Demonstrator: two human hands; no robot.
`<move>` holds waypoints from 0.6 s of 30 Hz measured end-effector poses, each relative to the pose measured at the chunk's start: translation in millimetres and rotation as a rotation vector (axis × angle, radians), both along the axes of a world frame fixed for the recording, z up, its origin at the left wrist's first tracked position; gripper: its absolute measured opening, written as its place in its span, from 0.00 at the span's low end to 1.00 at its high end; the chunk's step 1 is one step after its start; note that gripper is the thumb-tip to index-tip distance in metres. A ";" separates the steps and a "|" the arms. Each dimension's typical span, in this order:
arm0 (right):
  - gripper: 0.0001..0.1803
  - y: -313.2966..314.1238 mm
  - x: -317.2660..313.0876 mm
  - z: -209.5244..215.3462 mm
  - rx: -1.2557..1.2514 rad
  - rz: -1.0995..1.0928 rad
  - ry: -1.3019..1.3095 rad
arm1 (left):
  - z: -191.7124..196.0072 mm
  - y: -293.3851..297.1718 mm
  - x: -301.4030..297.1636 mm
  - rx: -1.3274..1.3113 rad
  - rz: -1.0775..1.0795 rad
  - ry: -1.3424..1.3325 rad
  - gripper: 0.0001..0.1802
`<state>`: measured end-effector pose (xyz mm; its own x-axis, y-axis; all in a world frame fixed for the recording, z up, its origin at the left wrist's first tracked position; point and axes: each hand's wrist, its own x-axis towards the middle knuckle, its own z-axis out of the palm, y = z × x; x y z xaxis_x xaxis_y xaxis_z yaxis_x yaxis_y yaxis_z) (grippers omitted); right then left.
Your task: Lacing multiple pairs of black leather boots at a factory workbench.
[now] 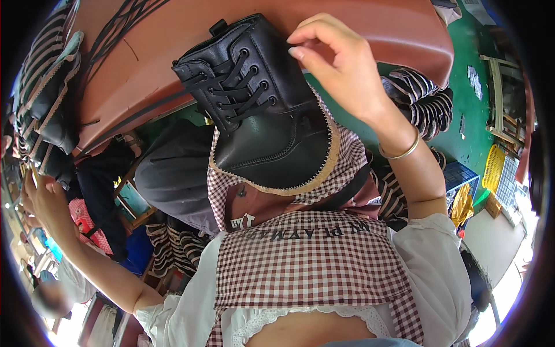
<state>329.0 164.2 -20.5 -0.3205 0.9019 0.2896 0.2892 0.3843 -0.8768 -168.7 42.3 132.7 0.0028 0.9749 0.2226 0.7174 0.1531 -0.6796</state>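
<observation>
A black leather lace-up boot upper [272, 136] lies in front of me, its top on the brown table's edge and its toe over my lap. Black laces [243, 95] cross through its eyelets, and a tan strip with zigzag stitching [324, 168] runs round the toe. Beside the upper's shaft is my right hand [347, 66], thumb and forefinger brought together in a pinch; whatever may be between the tips is too small to make out. Far to the left, my left hand [46, 202] stretches its fingers out just below a stack of black boot uppers [55, 110].
The brown table [393, 29] spans the front, with loose black laces [113, 34] at its upper left. Bundles of striped-lined uppers [425, 98] sit below its right side. A yellow basket [493, 168] and a blue crate [459, 176] stand at right. Another person [55, 295] is at lower left.
</observation>
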 end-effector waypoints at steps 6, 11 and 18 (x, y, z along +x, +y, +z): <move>0.04 31.6 -21.1 -11.7 0.882 0.191 -0.011 | -44.7 20.2 157.8 -0.354 -0.437 -2.147 0.02; 0.06 20.4 -29.9 15.7 0.237 0.050 -0.168 | -76.3 27.3 166.7 0.099 -0.601 -3.054 0.05; 0.04 6.0 -35.0 33.9 0.050 0.182 -0.057 | -90.1 45.4 160.9 0.112 -0.379 -3.023 0.14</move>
<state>294.0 170.3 13.3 -0.4941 0.8123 0.3098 0.2593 0.4778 -0.8393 -7.8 87.6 42.6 -0.0851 0.9960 0.0287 -0.6528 -0.0775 0.7535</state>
